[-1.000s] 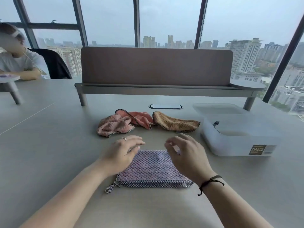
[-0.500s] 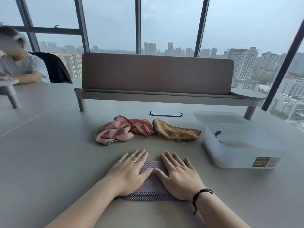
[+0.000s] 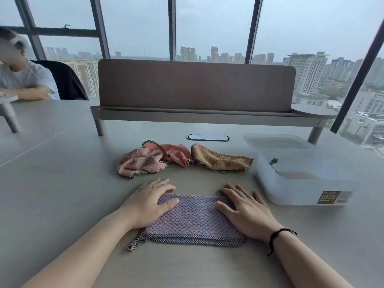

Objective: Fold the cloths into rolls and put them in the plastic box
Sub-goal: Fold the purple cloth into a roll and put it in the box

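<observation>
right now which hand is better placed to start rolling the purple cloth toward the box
The left hand. It lies flat on the purple cloth's left end, the end farther from the plastic box, so it could roll rightward. The right hand presses the end nearer the box and can anchor it.

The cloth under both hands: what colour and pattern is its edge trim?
Black-and-white checked trim on the purple cloth, head view.

A purple waffle-weave cloth (image 3: 195, 219) lies folded flat on the table nearest the viewer, with checked trim and a hanging loop at its 7 o'clock corner. At its 12 o'clock lie three crumpled cloths: pale pink (image 3: 141, 163), coral (image 3: 176, 152) and tan (image 3: 220, 161). The translucent plastic box (image 3: 301, 183) stands open at 2 o'clock.
</observation>
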Available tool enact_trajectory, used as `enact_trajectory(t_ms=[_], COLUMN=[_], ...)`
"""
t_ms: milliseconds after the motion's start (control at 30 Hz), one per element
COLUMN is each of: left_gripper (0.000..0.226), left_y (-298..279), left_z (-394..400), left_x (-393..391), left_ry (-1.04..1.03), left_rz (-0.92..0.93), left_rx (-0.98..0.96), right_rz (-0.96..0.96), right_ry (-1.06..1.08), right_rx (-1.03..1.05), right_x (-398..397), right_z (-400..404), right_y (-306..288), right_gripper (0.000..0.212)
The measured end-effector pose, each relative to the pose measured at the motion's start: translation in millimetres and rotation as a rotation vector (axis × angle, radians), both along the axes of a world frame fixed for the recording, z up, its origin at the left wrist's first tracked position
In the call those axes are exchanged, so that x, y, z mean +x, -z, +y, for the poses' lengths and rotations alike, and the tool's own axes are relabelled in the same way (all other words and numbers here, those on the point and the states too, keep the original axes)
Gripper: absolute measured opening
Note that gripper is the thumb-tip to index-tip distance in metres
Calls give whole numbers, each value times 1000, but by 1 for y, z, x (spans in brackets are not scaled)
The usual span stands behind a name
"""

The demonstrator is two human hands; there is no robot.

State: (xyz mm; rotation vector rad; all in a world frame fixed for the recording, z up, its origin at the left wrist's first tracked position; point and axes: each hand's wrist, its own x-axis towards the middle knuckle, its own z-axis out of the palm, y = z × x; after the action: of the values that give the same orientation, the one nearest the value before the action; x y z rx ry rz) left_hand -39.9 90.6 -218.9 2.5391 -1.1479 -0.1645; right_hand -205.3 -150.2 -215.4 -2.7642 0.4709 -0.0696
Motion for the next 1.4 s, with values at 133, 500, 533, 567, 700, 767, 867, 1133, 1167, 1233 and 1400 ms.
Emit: enact_trajectory(t_ms=[133,500,533,567,700,767,867,1133,1167,1233,1400], left_gripper=[28,34,35,36,38,36,22,41,44,45,50], left_y=[-2,3,3,4,6,5,-6,-26,-25,-25,-23], left_z=[10,19,19,19,15,13,12,1,1,1,-13], left_x=[7,17,17,17,15,10,-5,-39,-38,-34,-16], left_ry=[-30,-66,-83,-102,-168,-215,-221,33,21,13,-3], left_rz=[118,396,409,397,245,129,-86,-189,-197,-216,-291], left_rx=[-244,-615,-629,-635,-642,-621,-552,-5,16,58,49], right_rz=[-133,-338,-349,-355,-399,-445,-471,-381,-370,-341,-194], right_ry=[36,-31,-29,-27,-37,-26,-9,-97,-111,-134,-182], right_rx=[68,529,577,626,678,661,643,546,565,599,585], right_x=[1,2,2,1,0,-2,-8,-19,-22,-29,-44], right_z=[-12,-31,-31,-32,-33,-33,-32,-21,-19,-14,-4], right_y=[-6,0,0,1,1,0,0,-7,-8,-9,-13], right_gripper=[31,30,30,31,37,38,41,47,48,46,29])
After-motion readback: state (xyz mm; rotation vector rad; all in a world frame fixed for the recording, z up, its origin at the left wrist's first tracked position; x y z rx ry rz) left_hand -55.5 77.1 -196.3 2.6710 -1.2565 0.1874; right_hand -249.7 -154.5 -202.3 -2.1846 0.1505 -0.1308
